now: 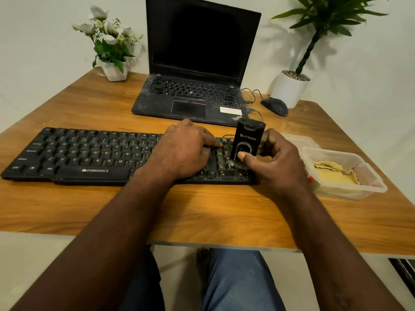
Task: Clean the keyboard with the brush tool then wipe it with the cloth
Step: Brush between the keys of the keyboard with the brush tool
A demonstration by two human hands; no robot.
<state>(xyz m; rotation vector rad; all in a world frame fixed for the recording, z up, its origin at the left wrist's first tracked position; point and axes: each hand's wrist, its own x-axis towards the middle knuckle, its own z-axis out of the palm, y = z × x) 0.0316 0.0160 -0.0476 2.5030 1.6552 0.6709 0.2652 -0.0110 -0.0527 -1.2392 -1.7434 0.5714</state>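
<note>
1. Keyboard [89,153] brushing is the step in hand. The right hand [278,162] has its thumb and fingers curled round the black brush tool [247,140], which it holds upright with the bristles down on the keys at the right end.
2. The left hand [186,151] lies palm-down on the keys just left of the brush. Its fingers are fairly straight and grip nothing; it seems to steady the board.
3. The keyboard lies flat on the wooden table [202,209], straight ahead of the person.
4. The next move likely calls for light sweeps along the key rows, with the left hand shifting clear. Wiping has not yet begun.
5. A clear plastic container [370,187] stands open just right of the keyboard and holds the crumpled yellow cloth [334,176]. What looks like its lid [298,140] lies behind it.
</note>
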